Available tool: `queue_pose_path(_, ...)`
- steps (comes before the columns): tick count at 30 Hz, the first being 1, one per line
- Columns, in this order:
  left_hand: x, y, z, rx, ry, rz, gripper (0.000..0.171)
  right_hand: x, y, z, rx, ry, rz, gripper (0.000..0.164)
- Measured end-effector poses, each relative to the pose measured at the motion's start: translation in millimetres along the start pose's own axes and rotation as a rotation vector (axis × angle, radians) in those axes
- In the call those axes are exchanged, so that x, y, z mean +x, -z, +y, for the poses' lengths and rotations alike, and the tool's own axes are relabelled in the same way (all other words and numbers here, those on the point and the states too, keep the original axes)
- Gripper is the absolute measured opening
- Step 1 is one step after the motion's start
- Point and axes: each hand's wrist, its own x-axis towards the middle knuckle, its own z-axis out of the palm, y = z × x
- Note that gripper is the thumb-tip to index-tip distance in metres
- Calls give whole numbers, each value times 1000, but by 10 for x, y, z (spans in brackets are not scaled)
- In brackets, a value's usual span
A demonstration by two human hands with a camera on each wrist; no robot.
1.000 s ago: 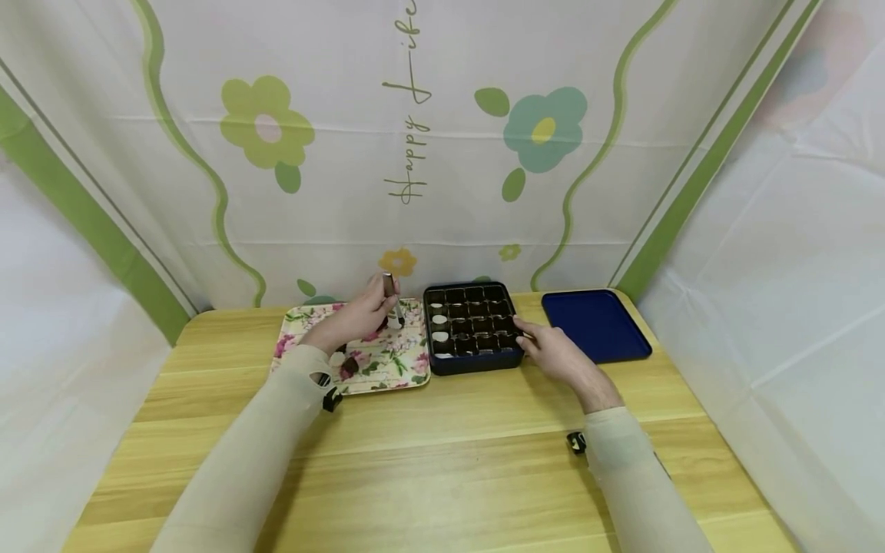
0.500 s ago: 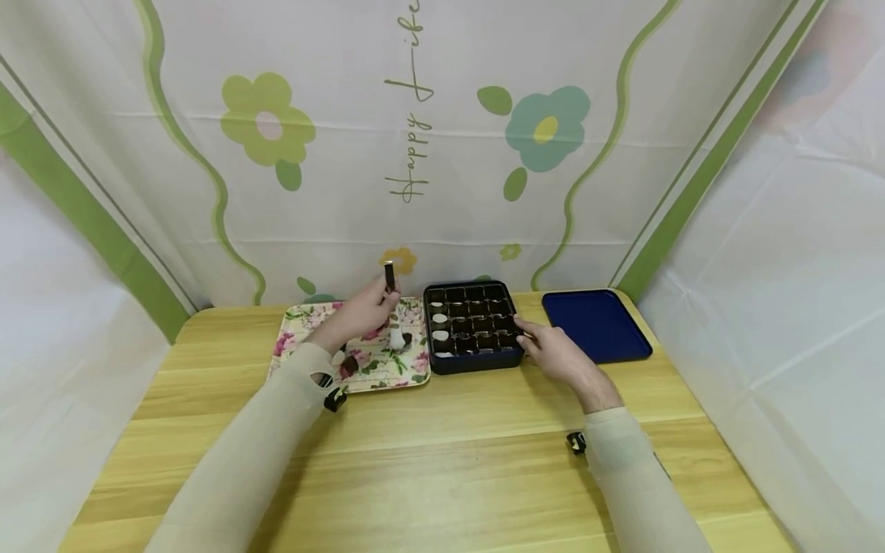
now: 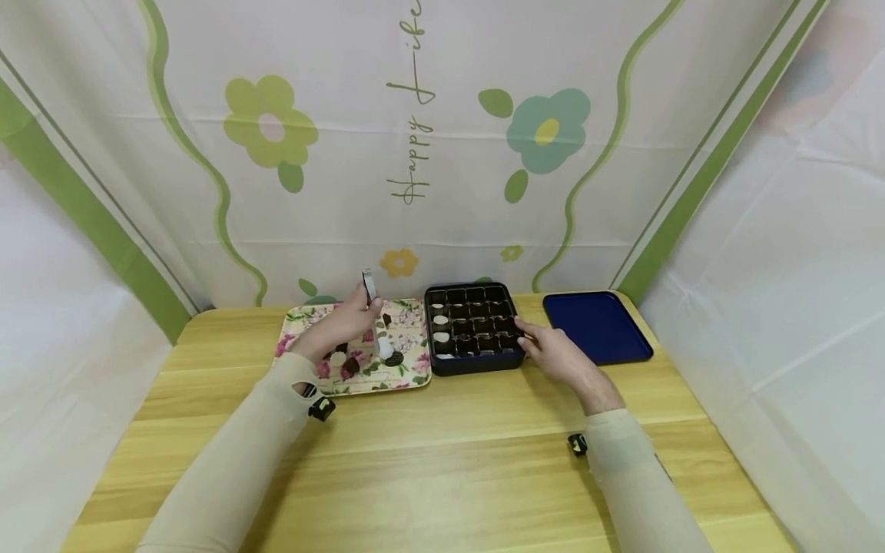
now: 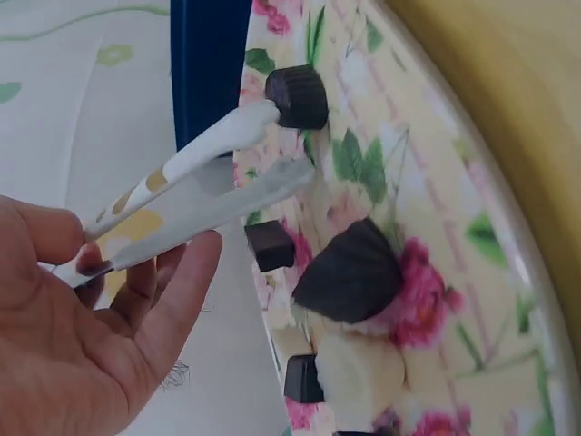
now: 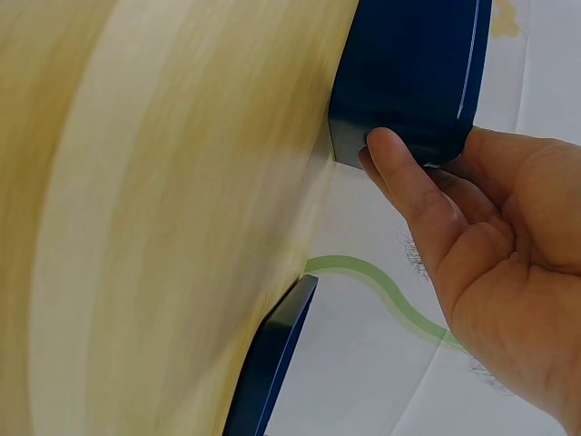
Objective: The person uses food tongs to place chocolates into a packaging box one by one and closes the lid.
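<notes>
My left hand [image 3: 346, 319] holds white tongs [image 4: 195, 154] with gold dots, pinched between thumb and fingers. The arms of the tongs stand apart. In the left wrist view, one tip is at a ridged dark chocolate [image 4: 298, 96]; I cannot tell if it touches. Other chocolates, such as a fluted dark one [image 4: 352, 272] and a cream-white one [image 4: 359, 372], lie on the floral tray [image 3: 415, 382]. My right hand [image 3: 553, 349] rests straight fingers against the right side of a dark blue box [image 5: 408, 73]. White pieces [image 3: 440, 320] fill compartments along the box's left column.
A flat blue lid [image 3: 598, 326] lies to the right of the box. The wooden table [image 3: 449, 461] runs towards me. A patterned cloth [image 3: 332, 192] hangs close behind the tray and box, with white cloth [image 3: 781, 346] at the right side.
My left hand has moved left and slightly towards me, and the tongs' tips have come nearer to the tray's front. The right hand has stayed at the box.
</notes>
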Motion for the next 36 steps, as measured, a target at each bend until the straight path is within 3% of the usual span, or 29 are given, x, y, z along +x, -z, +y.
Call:
queue_pose_path(6, -74, -53, 88, 156, -218, 50, 29, -2, -5, 7, -8, 9, 9, 56)
queue_pose_path(10, -196, -177, 182, 170, -281, 55, 17, 0, -2, 5, -12, 13, 8, 56)
queue_pose_path(17, -305, -366, 200, 205, -245, 62, 16, -7, -6, -2, -4, 15, 10, 55)
queue_pose_path(23, -343, -392, 186, 189, -190, 46, 24, -14, -6, 12, 1, 14, 10, 55)
queue_pose_path(29, -331, -417, 213, 221, -207, 70, 19, -23, -4, 1, 0, 12, 9, 55)
queue_pose_path(33, -367, -482, 205, 277, -155, 65, 49, -25, 2, -9, -4, 15, 10, 55)
queue_pose_path(36, -374, -502, 181, 287, -145, 70, 51, -22, 3, -1, -6, 18, 11, 55)
